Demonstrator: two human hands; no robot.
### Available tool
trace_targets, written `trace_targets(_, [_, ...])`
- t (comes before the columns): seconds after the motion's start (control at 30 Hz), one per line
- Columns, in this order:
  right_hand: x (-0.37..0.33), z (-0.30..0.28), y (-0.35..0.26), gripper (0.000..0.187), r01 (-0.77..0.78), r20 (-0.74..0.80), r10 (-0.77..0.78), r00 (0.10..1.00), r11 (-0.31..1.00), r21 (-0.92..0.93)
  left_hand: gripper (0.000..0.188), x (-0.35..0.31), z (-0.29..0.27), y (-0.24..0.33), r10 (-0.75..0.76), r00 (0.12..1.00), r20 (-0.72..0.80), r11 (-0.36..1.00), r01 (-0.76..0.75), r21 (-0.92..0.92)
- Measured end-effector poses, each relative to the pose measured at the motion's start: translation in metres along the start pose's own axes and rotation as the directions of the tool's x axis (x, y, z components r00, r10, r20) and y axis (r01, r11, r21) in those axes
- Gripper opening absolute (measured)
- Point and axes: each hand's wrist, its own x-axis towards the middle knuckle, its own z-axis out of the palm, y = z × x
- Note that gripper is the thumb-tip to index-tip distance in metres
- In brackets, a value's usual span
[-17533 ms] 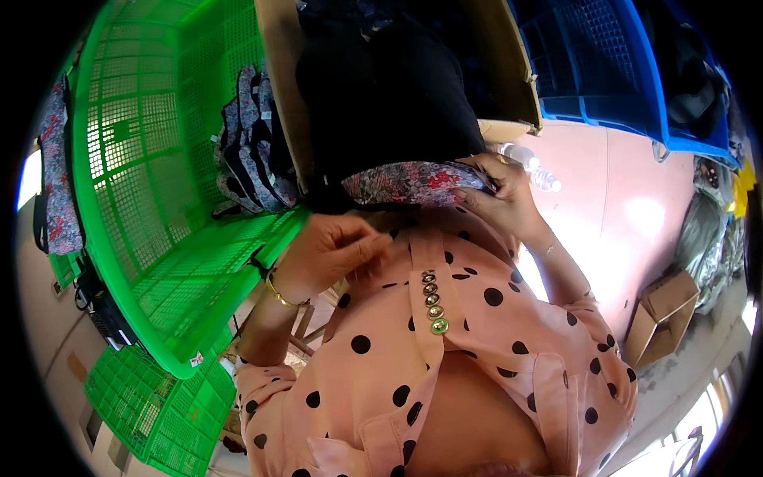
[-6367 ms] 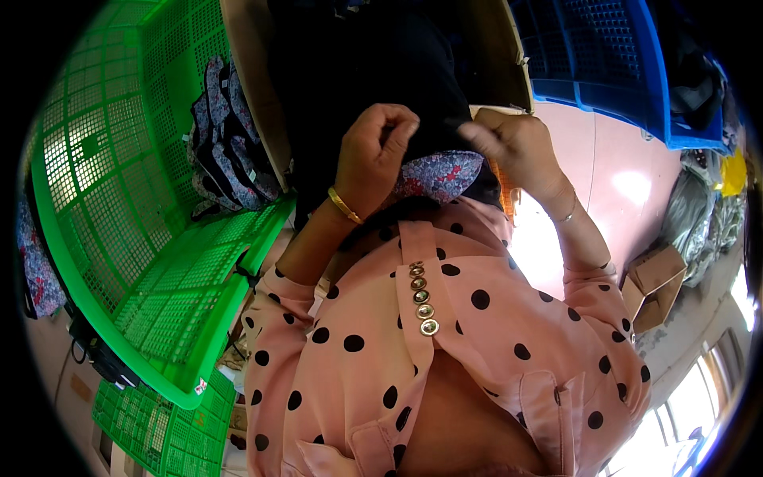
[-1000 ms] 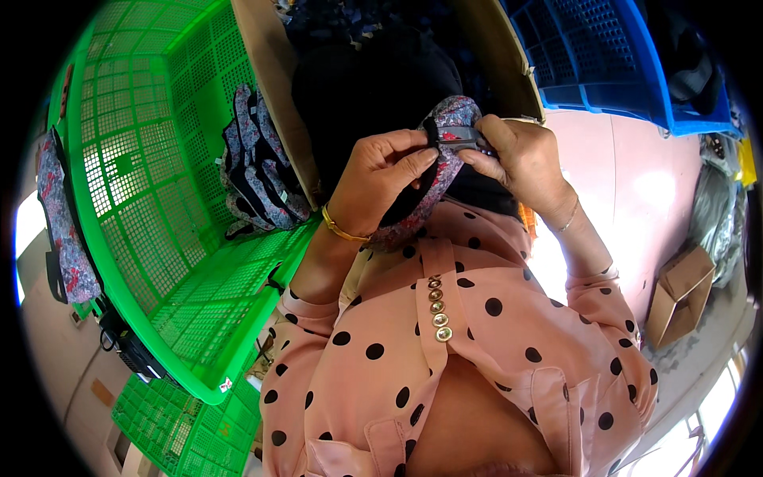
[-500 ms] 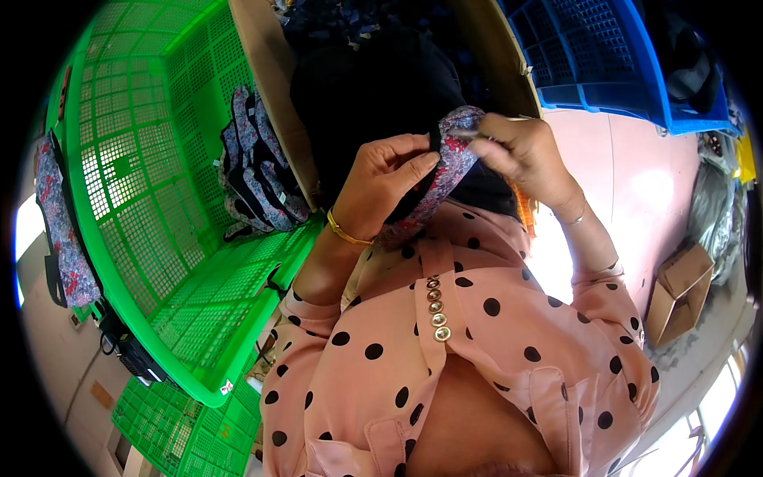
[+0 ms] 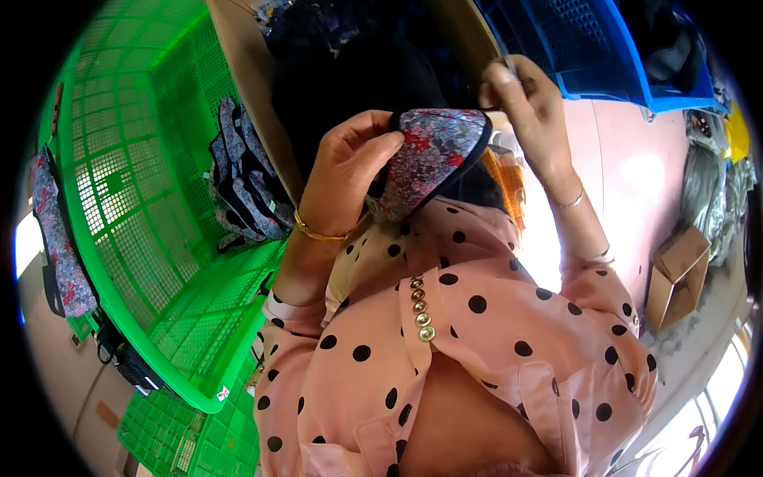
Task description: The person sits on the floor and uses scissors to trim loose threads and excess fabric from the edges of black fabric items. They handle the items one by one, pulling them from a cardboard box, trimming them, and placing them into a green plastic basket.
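Workshop, apparently for cloth goods, with signs of handwork in quantity: one floral cloth piece (image 5: 437,151) with dark edging, in the left hand (image 5: 350,155); several matching pieces (image 5: 242,199), heaped in a large green mesh crate (image 5: 179,298); a second green crate (image 5: 179,437), lower down; a large cardboard box (image 5: 250,87), small dark scraps (image 5: 310,24) inside; a blue plastic crate (image 5: 572,48), contents dark; greyish see-through bags (image 5: 703,207) near a small open carton (image 5: 675,282); plain pale floor (image 5: 612,175), glare-lit.

The flowery piece (image 5: 437,155) is dull cloth. The green basket (image 5: 179,294) is smooth plastic (its near edge shines), the box (image 5: 254,71) is dull cardboard, and the bracelet (image 5: 308,231) is shiny metal.
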Motion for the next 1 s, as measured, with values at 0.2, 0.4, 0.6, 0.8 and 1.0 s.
trace_targets(0.2, [-0.035, 0.008, -0.013, 0.046, 0.031, 0.153, -0.003, 0.988, 0.983, -0.180, 0.017, 0.004, -0.005, -0.009, 0.075, 0.989, -0.128, 0.949, -0.111, -0.295])
trace_targets(0.4, [-0.036, 0.031, -0.013, 0.012, 0.048, 0.349, -0.051, 0.936, 0.999, 0.016, 0.017, 0.003, -0.018, -0.014, 0.080, 0.993, -0.086, 0.904, -0.108, -0.414])
trace_targets(0.6, [0.007, -0.022, 0.063, 0.018, -0.203, -0.167, 0.266, 0.949, 0.926, 0.320, 0.017, -0.003, -0.033, -0.009, 0.097, 0.981, -0.166, 0.888, -0.161, -0.432])
trace_targets(0.8, [0.017, -0.010, 0.017, 0.026, 0.132, 0.050, -0.123, 0.991, 0.877, -0.462, 0.027, -0.020, -0.008, 0.004, 0.012, 0.992, 0.124, 0.991, 0.005, -0.134])
trace_targets(1.0, [0.022, 0.029, -0.014, 0.056, -0.227, 0.686, -0.058, 0.726, 0.921, 0.318, 0.025, -0.022, -0.014, -0.005, -0.103, 0.971, 0.218, 0.985, 0.129, -0.111])
